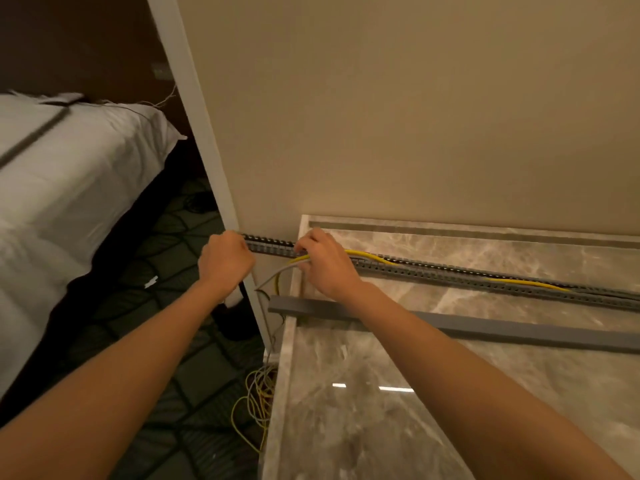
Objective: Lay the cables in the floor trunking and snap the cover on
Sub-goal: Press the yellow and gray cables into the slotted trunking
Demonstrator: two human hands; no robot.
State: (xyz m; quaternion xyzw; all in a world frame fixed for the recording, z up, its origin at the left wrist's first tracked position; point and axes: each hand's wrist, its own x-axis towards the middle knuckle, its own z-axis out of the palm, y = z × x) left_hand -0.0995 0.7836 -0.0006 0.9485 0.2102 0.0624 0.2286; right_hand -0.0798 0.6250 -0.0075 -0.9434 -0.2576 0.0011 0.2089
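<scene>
The slotted grey plastic trunking [450, 271] ran along the foot of the beige wall [381, 116], on the polished marble floor [450, 393]. At the trunking's left end the left hand [225, 261] sat curled in a fist; whether it gripped the channel or only braced it could not be told. Just right of it, the right hand [325, 265] bent its fingers over the thin yellow cable [367, 255] and the thin grey cable [277, 273], pinching them at the trunking's near edge. Both cables arched out of the channel there and dropped towards a loose coil of spare cable [256, 396] on the carpet below. The long flat grey cover [519, 332] lay on the marble, near the trunking's front side and not yet fitted.

The slack looked springy. Released early, the cables would likely lift out of the slots, and a cover pressed over a proud loop could pinch it or fail to latch.
</scene>
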